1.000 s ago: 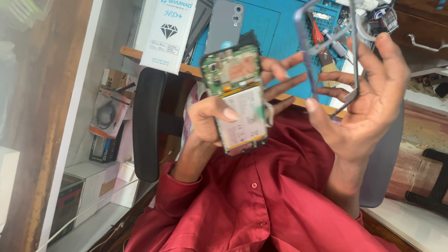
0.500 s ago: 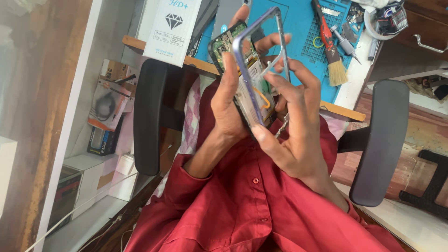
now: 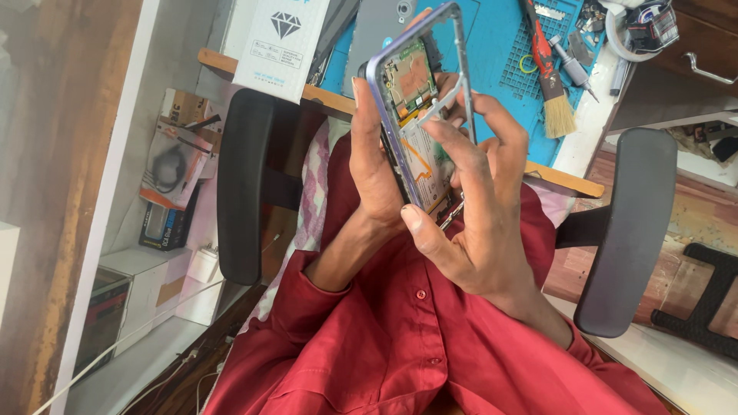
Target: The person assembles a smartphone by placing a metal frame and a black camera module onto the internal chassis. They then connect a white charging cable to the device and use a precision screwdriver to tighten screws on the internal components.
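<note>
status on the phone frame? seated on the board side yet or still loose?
Done: the back is off, so the opened phone shows its green board and battery. In hand: the left hand grips the phone while the right hand lays the purple frame over it. Left: the frame looks only partly seated, its top edge standing off. The brush lies on the blue mat.

right hand (image 3: 477,230) brought phone frame (image 3: 419,84) from aside onto opened phone (image 3: 419,146)

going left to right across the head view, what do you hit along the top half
packaged cable → left armrest → white box → left hand → opened phone → right hand → brush → right armrest
</note>
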